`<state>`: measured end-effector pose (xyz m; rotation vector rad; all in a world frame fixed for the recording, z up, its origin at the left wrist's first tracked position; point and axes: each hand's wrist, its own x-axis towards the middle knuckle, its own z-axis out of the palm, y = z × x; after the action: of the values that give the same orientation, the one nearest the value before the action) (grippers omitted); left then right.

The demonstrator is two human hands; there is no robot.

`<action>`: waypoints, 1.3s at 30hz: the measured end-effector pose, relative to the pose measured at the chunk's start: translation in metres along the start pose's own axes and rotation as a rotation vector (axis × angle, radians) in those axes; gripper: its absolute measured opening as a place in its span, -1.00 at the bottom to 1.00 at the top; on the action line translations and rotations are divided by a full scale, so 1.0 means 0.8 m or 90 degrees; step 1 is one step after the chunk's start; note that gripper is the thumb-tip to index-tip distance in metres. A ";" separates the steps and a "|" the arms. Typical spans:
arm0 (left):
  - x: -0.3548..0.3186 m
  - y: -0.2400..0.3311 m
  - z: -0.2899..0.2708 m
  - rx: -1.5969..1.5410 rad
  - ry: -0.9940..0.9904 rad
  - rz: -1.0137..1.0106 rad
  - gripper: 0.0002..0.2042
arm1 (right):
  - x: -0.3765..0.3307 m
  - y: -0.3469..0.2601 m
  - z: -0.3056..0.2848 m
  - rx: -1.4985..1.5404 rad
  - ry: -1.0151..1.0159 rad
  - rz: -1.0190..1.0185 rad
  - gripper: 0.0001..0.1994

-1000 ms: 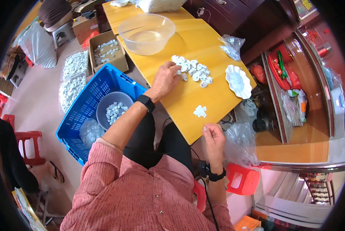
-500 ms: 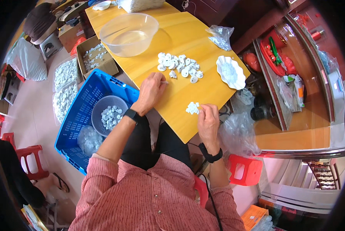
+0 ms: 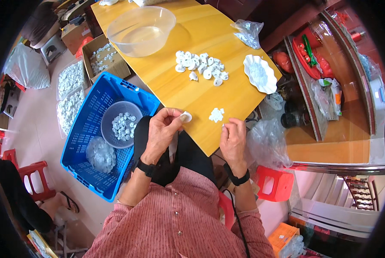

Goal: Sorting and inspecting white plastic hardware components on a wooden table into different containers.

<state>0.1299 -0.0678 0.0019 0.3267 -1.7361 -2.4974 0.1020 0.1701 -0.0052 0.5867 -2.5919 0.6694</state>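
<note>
One crate (image 3: pixel 82 133): blue, on the floor beside the table's (image 3: pixel 158 73) left edge.
Tub (image 3: pixel 110 114): in the crate, left of the table, with small white pieces (image 3: pixel 124 127) inside.
Basin (image 3: pixel 119 43): clear, standing on the table's far left part.
Left hand (image 3: pixel 160 131): at the table's left edge, thumb and finger pinched on a disc.
Disc (image 3: pixel 188 115): white, round, held at the left fingertips above the table's near left edge; being round, it shows no long axis, and its exact tilt is too small to tell.
Heap (image 3: pixel 207 73): more white discs, loose on the middle of the table, beyond both hands.
Chips (image 3: pixel 216 115): a small white cluster on the table's near part, between the hands, closer to the right one.
Right hand (image 3: pixel 233 139): at the table's near right edge, thumb and finger closed on what looks like a bit.
Bit (image 3: pixel 223 125): tiny, white, above the table's near right edge; the disc lies to its left, nearly level with it, well apart; its long axis cannot be told.
Pouch (image 3: pixel 249 32): clear, at the table's far right corner.
Dish (image 3: pixel 268 88): white, scalloped, on the table's right edge.
</note>
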 end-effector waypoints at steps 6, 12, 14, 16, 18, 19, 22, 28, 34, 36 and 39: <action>-0.008 -0.010 -0.001 -0.122 -0.051 -0.040 -0.93 | -0.002 -0.010 -0.022 -0.025 -0.080 -0.043 -0.65; -0.012 -0.019 0.006 -0.217 -0.071 -0.096 -0.94 | -0.008 -0.016 -0.049 -0.015 -0.169 -0.076 -0.62; -0.015 -0.018 0.010 -0.233 -0.075 -0.108 -0.93 | -0.009 -0.023 -0.058 -0.006 -0.220 -0.082 -0.60; -0.016 -0.019 0.013 -0.239 -0.075 -0.111 -0.93 | -0.011 -0.027 -0.060 0.003 -0.218 -0.082 -0.59; -0.018 -0.019 0.015 -0.246 -0.075 -0.113 -0.93 | -0.013 -0.027 -0.061 0.012 -0.217 -0.082 -0.58; -0.018 -0.018 0.016 -0.253 -0.080 -0.113 -0.92 | -0.016 -0.024 -0.060 0.012 -0.199 -0.095 -0.61; -0.019 -0.021 0.017 -0.265 -0.093 -0.114 -0.91 | -0.026 -0.013 -0.055 0.025 -0.147 -0.135 -0.69; -0.023 -0.020 0.023 -0.259 -0.107 -0.130 -0.93 | -0.033 -0.009 -0.049 0.076 -0.074 -0.144 -0.82; -0.028 -0.023 0.027 -0.253 -0.117 -0.129 -0.92 | -0.035 -0.034 -0.044 0.393 -0.053 0.206 -0.92; -0.030 -0.024 0.027 -0.254 -0.122 -0.129 -0.92 | -0.031 -0.040 -0.040 0.496 -0.051 0.314 -0.92; -0.032 -0.023 0.026 -0.252 -0.128 -0.133 -0.92 | -0.021 -0.045 -0.036 0.566 -0.045 0.357 -0.90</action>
<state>0.1511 -0.0376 -0.0053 0.2409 -1.2703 -3.0373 0.1414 0.1617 0.0233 0.0832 -2.4143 2.0465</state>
